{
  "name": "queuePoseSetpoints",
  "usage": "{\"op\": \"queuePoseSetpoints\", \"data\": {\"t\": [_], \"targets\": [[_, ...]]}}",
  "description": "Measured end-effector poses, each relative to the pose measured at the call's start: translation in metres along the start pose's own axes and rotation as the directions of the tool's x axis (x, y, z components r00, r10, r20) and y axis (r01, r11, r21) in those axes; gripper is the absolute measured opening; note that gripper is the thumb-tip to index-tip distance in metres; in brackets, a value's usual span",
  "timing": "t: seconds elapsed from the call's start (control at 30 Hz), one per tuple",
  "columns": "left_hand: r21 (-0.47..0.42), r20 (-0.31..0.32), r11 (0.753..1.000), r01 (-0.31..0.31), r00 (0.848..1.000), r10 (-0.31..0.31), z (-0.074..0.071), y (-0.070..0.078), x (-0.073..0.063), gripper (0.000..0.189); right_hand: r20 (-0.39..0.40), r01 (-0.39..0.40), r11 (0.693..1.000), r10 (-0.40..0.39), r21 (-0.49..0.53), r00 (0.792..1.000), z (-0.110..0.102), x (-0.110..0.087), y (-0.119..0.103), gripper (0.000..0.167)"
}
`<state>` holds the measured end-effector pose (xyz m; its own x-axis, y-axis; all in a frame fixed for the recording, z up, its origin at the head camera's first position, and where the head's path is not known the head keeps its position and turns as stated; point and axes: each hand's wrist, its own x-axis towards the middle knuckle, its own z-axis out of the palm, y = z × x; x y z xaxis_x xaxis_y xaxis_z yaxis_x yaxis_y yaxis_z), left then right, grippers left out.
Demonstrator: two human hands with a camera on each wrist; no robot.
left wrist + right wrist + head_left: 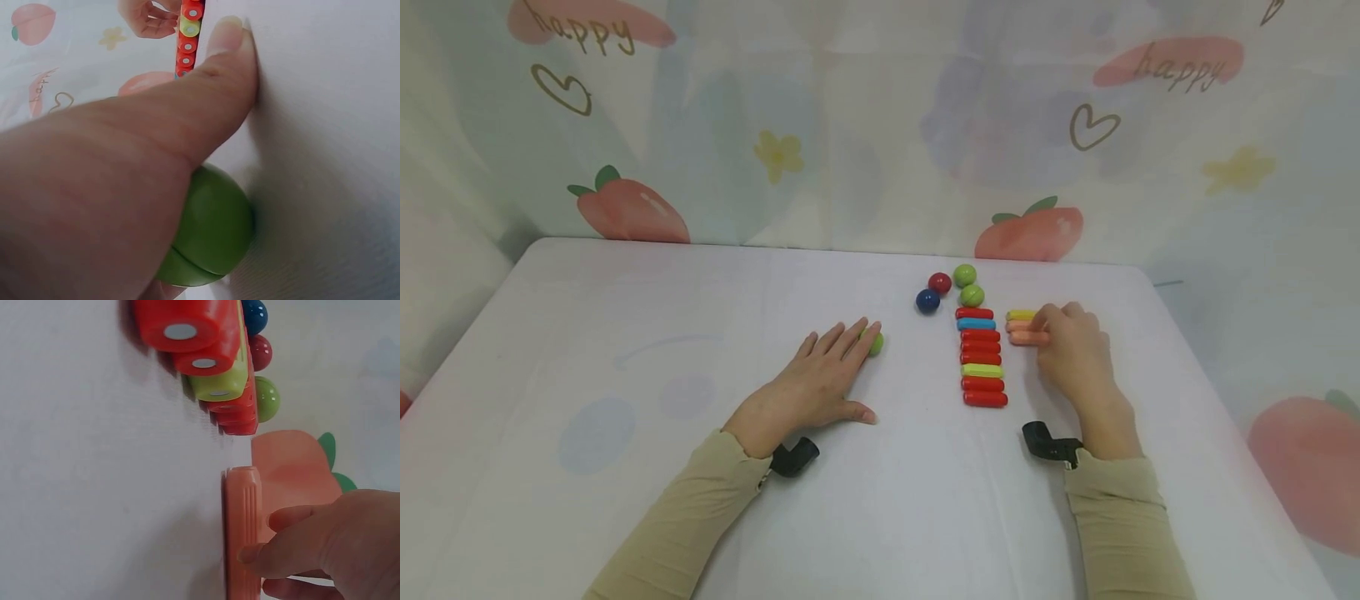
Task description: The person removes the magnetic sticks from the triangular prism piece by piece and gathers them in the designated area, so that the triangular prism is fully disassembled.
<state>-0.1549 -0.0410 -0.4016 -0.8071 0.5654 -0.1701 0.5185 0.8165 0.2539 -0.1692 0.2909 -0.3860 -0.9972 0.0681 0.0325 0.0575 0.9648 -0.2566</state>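
Note:
My left hand (816, 385) lies palm down at mid-table with its fingers straight and spread. Under it sits a green ball (215, 225), partly hidden by the fingers in the head view. To the right, my right hand (1077, 354) pinches a ridged orange stick (242, 509) that lies on the table, thumb against its near side. Just behind that stick are a second orange stick (1018, 326) and a yellow stick (1018, 315), their right ends covered by the hand.
Left of the right hand runs a column of short sticks, mostly red (985, 400), with one blue (976, 324) and one yellow-green (982, 370). Behind it stand a dark blue ball (928, 301), a red ball (940, 283) and two green balls (972, 295). A printed curtain (850, 125) hangs behind the table.

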Motion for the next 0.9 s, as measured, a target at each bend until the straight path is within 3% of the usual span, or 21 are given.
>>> {"op": "queuePoseSetpoints", "data": {"t": [0.17,0.33,0.47,0.57,0.7,0.9], "targets": [[-0.006,0.006,1.0,0.002,1.0,-0.002,-0.002,0.001,-0.001,0.109,-0.027,0.033,0.999,-0.032,0.016,0.999,-0.005,-0.002,-0.005,0.027],[-0.031,-0.034,1.0,0.003,0.999,-0.004,-0.007,0.003,-0.002,0.08,-0.07,0.095,0.994,-0.091,0.049,0.993,-0.013,-0.007,-0.02,0.03],[-0.075,-0.101,0.996,-0.047,0.994,0.039,-0.007,0.002,-0.001,0.064,-0.107,0.157,0.985,-0.149,0.073,0.983,-0.017,-0.011,-0.033,0.027],[-0.126,-0.118,0.988,-0.09,0.99,0.076,-0.007,0.002,-0.002,0.056,-0.118,0.199,0.977,-0.19,0.079,0.975,-0.017,-0.015,-0.042,0.023],[-0.188,-0.092,0.976,-0.112,0.991,0.096,-0.008,0.002,-0.003,0.05,-0.087,0.257,0.963,-0.25,0.077,0.964,-0.016,-0.018,-0.056,0.025],[-0.194,-0.069,0.97,-0.147,0.988,0.136,-0.011,0.003,-0.001,0.049,-0.021,0.362,0.928,-0.361,0.093,0.932,-0.008,-0.023,-0.074,0.023]]}}
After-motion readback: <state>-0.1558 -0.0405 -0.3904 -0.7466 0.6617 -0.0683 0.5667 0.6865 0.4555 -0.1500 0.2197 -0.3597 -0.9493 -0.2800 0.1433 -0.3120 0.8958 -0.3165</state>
